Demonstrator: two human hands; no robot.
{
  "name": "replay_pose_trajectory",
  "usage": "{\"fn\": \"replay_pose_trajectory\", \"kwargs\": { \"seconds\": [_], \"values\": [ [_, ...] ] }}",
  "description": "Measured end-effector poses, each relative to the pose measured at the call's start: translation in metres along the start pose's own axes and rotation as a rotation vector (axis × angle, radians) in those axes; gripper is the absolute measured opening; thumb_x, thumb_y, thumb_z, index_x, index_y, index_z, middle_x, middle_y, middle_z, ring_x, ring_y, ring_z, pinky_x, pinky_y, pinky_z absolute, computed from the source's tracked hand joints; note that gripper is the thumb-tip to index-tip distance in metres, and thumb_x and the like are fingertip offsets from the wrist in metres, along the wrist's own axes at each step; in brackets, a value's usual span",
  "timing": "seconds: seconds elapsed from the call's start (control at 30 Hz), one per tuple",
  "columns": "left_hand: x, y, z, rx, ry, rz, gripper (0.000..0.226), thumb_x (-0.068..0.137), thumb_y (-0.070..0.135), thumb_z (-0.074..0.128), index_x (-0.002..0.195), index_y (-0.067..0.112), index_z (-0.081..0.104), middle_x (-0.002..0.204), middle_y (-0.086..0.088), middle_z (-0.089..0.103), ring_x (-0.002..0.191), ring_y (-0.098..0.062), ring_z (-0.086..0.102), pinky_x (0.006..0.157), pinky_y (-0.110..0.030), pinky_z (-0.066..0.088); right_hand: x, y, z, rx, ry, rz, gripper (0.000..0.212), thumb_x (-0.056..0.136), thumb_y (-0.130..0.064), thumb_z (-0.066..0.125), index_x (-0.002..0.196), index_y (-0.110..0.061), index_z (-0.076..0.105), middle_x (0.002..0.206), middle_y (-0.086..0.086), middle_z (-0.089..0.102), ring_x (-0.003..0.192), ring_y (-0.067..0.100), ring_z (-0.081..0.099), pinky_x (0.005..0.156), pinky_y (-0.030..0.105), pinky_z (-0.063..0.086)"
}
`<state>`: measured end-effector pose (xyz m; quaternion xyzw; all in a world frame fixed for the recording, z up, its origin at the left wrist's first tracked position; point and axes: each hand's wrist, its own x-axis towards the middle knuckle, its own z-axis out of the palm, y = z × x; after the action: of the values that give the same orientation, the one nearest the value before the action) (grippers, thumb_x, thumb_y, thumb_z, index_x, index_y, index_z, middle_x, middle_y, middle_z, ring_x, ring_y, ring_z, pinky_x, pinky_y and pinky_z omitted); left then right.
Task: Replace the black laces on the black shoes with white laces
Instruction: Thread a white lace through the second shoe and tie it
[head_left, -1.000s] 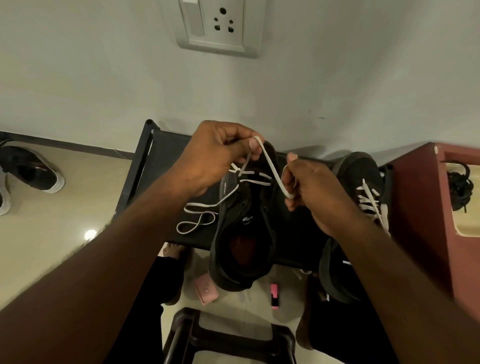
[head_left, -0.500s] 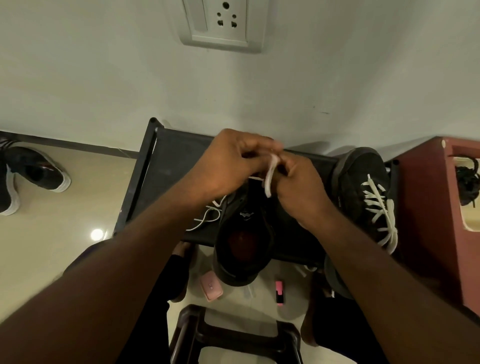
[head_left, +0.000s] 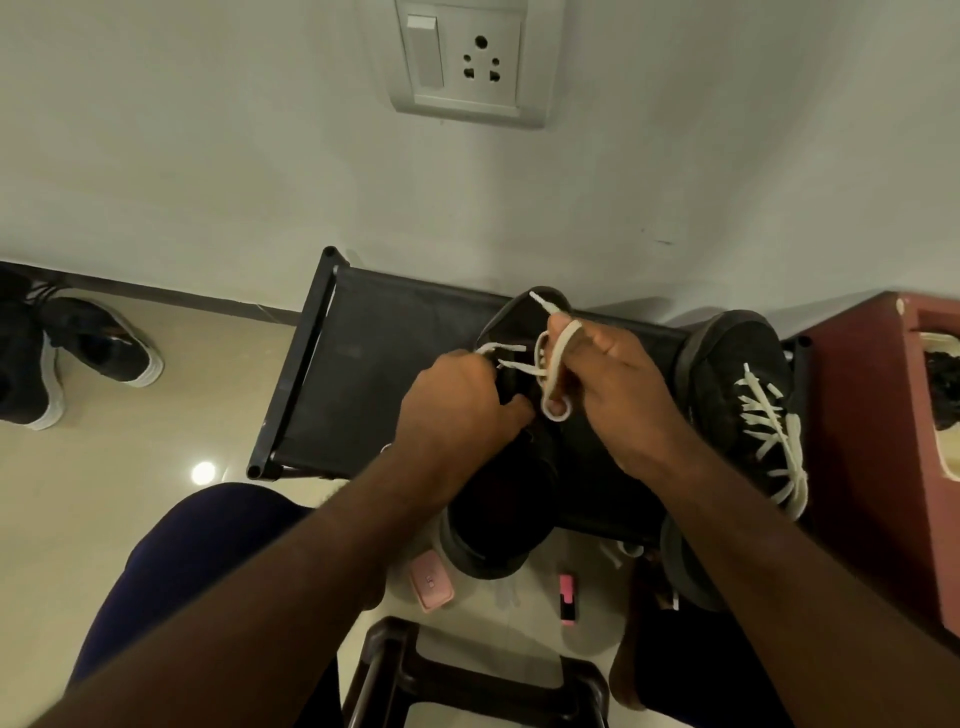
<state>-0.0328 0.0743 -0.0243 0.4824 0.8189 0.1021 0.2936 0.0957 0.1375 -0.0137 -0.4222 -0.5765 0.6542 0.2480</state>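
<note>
The white lace (head_left: 555, 364) is pinched in a loop by the right hand (head_left: 618, 395), just above the black shoe (head_left: 498, 525), which is gripped at its upper by the left hand (head_left: 452, 400). The shoe is set on the black worktop (head_left: 363, 364), beside a white-laced second shoe (head_left: 737, 374).

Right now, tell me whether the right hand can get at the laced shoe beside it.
Probably yes: the laced shoe lies just beside the right hand, nothing between them; but that hand holds the white lace and would have to release it first.
</note>
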Motion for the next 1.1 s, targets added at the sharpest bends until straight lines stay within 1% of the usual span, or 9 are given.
{"fn": "replay_pose_trajectory", "kwargs": {
  "seconds": [0.13,0.3,0.6,0.67,0.77,0.83,0.9,1.0,1.1],
  "values": [
    [0.002,0.003,-0.002,0.031,0.007,-0.069,0.029,0.09,0.039,0.061,0.069,0.022,0.051,0.067,0.003,0.055,0.058,-0.011,0.055,0.048,-0.024,0.041,-0.007,-0.021,-0.018,0.381,-0.011,0.051,0.056,0.1,-0.027,0.051,0.045,-0.02,0.048,0.045,-0.002,0.034,0.037,0.012,0.03,0.04,0.021,0.031],
    [0.003,0.005,-0.002,0.051,0.019,-0.09,0.03,0.089,0.041,0.059,0.073,0.015,0.059,0.068,-0.001,0.058,0.06,-0.015,0.057,0.051,-0.027,0.045,-0.006,-0.026,-0.038,0.59,-0.084,0.03,0.053,0.095,-0.025,0.043,0.043,-0.022,0.036,0.039,-0.005,0.026,0.034,0.013,0.018,0.039,0.022,0.017],
    [0.004,0.007,-0.003,0.024,0.015,-0.09,0.034,0.091,0.035,0.059,0.064,0.017,0.052,0.061,0.001,0.053,0.052,-0.012,0.051,0.045,-0.024,0.036,-0.011,-0.03,-0.038,0.665,-0.136,0.028,0.05,0.09,-0.025,0.043,0.04,-0.021,0.035,0.039,-0.002,0.023,0.034,0.014,0.016,0.04,0.021,0.018],
    [0.004,0.005,-0.005,0.015,0.0,-0.091,0.034,0.09,0.036,0.061,0.063,0.017,0.053,0.06,0.001,0.054,0.052,-0.011,0.051,0.046,-0.024,0.036,-0.012,-0.032,-0.044,0.511,-0.103,0.015,0.048,0.089,-0.025,0.046,0.042,-0.019,0.039,0.042,0.0,0.025,0.037,0.014,0.017,0.039,0.022,0.02],
    [0.004,0.003,-0.01,0.028,0.001,-0.032,0.024,0.084,0.044,0.065,0.085,0.02,0.063,0.081,0.002,0.061,0.071,-0.012,0.058,0.058,-0.027,0.046,-0.011,-0.029,-0.056,-0.261,-0.061,-0.178,0.029,0.087,-0.021,0.051,0.061,-0.012,0.058,0.053,0.004,0.048,0.046,0.018,0.044,0.043,0.025,0.038],
    [0.007,0.004,-0.015,-0.007,0.037,0.147,0.054,0.08,0.047,0.07,0.127,0.027,0.054,0.114,0.002,0.058,0.104,-0.015,0.056,0.086,-0.035,0.05,-0.01,-0.027,-0.059,-0.518,-0.105,-0.216,0.024,0.087,-0.02,0.048,0.077,-0.012,0.068,0.068,0.001,0.062,0.061,0.017,0.058,0.054,0.025,0.047],
    [0.012,0.012,-0.021,-0.142,-0.066,0.323,0.085,0.078,0.043,0.076,0.148,0.028,0.031,0.132,0.006,0.054,0.121,-0.011,0.05,0.102,-0.031,0.042,-0.011,-0.028,-0.058,-0.429,-0.153,-0.175,0.028,0.091,-0.019,0.045,0.088,-0.016,0.073,0.077,-0.002,0.069,0.066,0.015,0.063,0.057,0.019,0.05],
    [0.017,0.023,-0.024,-0.387,-0.339,0.34,0.068,0.081,0.029,0.079,0.139,0.024,0.045,0.103,0.008,0.071,0.097,-0.002,0.066,0.089,-0.024,0.05,-0.009,-0.028,-0.056,-0.251,-0.15,-0.109,0.026,0.104,-0.015,0.046,0.108,-0.023,0.07,0.083,0.008,0.073,0.07,0.024,0.069,0.057,0.028,0.052],
    [0.021,0.019,-0.034,-0.612,-0.327,0.288,0.032,0.086,0.008,0.071,0.116,0.017,0.063,0.069,0.001,0.069,0.07,-0.014,0.067,0.079,-0.025,0.052,0.0,-0.022,-0.065,-0.263,0.055,0.046,0.023,0.104,-0.016,0.048,0.121,-0.022,0.063,0.076,0.007,0.073,0.067,0.018,0.072,0.052,0.027,0.052]
  ]
}}
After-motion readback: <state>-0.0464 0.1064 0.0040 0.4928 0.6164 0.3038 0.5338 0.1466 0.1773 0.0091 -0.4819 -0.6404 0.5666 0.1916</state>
